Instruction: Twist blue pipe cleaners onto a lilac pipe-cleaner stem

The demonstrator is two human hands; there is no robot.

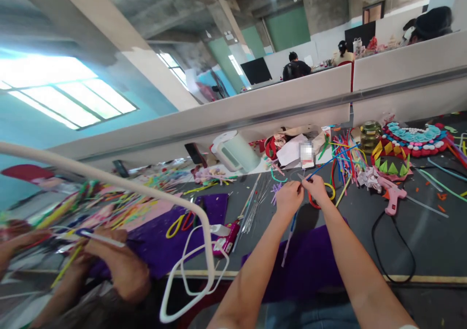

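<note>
My left hand [290, 196] and my right hand [315, 189] meet above the dark tabletop, fingers closed in a pinch. Between them runs a thin blue stem [333, 158], like a pipe cleaner, slanting up to the right. A blue and pale strand [287, 249] hangs down below my left hand. Whatever lies right at my fingertips is too small to make out. Under my right wrist lie a red loop [314, 202] and a yellow loop [331, 193], perhaps scissor handles. A purple cloth [302, 266] spreads beneath my forearms.
On the right lie a pink glue gun [393, 198], a bundle of coloured pipe cleaners [345, 161] and a glass jar [369, 135]. A white curved lamp arm [146, 188] crosses the left, near a magenta tool [226, 239]. Another person's arms [109, 256] work at far left.
</note>
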